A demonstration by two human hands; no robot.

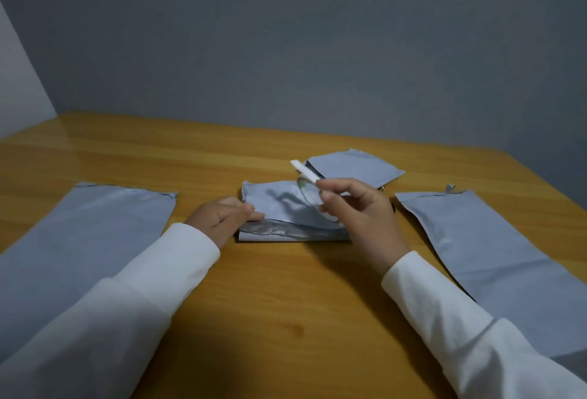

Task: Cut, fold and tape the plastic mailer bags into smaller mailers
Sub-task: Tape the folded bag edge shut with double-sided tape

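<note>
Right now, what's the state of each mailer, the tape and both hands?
left hand: pinches centre mailer's left edge
right hand: grips tape roll
tape roll: held over centre mailer, white end sticking up free
centre mailer: folded, on the table, shiny strip showing along near edge
small mailer: flat, behind centre mailer
left mailer: long, lying flat
right mailer: long, lying flat

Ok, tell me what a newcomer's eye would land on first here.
The right hand at centre, holding a clear tape roll with a white tab above the half-folded mailer, whose left edge the left hand pinches. Next, the left long mailer and the right long mailer, lying flat on the wooden table at either side.
</note>
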